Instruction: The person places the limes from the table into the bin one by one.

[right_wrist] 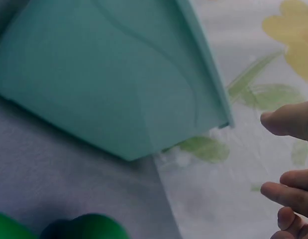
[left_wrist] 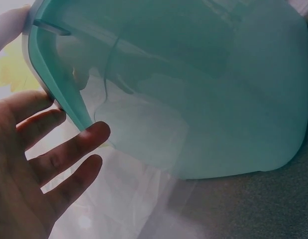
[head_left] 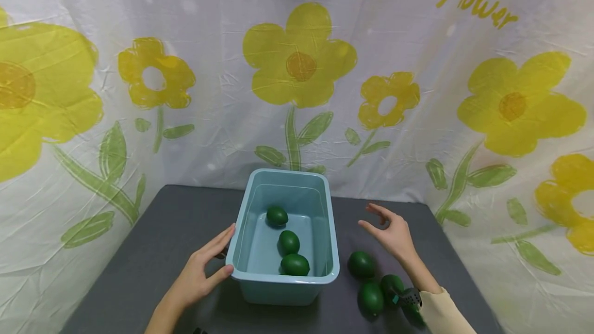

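the glossy light-blue plastic tub, three dark-green oval fruits inside, is only touched by the spread left hand, so might be skewed if bumped. loose fruits beside it could get rolled if brushed by the empty, relaxed right hand.

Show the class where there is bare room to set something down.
The tabletop is bare left of the left hand, and in a strip between the blue tub and the right hand. Inside the tub, bare floor shows left of the three green fruits. It is crowded right of the tub's front end, where loose green fruits bunch.
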Available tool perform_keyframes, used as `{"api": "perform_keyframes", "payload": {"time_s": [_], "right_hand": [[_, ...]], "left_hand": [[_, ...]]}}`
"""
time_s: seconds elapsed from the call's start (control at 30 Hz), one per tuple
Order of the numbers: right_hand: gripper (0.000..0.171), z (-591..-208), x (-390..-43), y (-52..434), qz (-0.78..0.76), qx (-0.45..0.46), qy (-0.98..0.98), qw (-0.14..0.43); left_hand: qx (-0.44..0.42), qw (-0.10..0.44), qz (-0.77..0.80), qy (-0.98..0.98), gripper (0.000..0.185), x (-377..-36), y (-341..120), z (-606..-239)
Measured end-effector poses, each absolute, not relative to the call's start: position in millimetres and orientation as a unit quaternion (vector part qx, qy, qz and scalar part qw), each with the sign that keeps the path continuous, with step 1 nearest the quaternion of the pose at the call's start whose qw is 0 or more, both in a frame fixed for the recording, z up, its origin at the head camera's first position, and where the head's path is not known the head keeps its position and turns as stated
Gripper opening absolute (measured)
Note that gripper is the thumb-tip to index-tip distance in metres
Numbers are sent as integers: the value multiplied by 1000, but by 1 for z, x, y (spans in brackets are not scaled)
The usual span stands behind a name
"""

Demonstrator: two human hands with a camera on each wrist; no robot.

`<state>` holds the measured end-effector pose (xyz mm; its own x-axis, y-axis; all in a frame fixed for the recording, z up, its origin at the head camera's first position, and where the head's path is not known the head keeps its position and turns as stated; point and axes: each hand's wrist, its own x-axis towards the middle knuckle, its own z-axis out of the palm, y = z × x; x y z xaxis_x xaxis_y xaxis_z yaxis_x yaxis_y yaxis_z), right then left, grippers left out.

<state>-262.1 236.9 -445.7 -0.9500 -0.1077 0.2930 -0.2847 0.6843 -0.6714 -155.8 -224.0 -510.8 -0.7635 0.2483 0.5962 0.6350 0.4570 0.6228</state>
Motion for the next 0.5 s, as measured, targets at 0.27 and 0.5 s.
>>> {"api": "perform_keyframes", "payload": {"time_s": [0.27,0.5], "right_hand": [[63,-473,-251,244,367,94,-922,82],[68,-497,-247,245,330,108,-936,57]], "left_hand": [[-268,208,-446,-828,71,-157,-224,-514],[-270,207,-449,-827,71,-156,-224,-513]]}}
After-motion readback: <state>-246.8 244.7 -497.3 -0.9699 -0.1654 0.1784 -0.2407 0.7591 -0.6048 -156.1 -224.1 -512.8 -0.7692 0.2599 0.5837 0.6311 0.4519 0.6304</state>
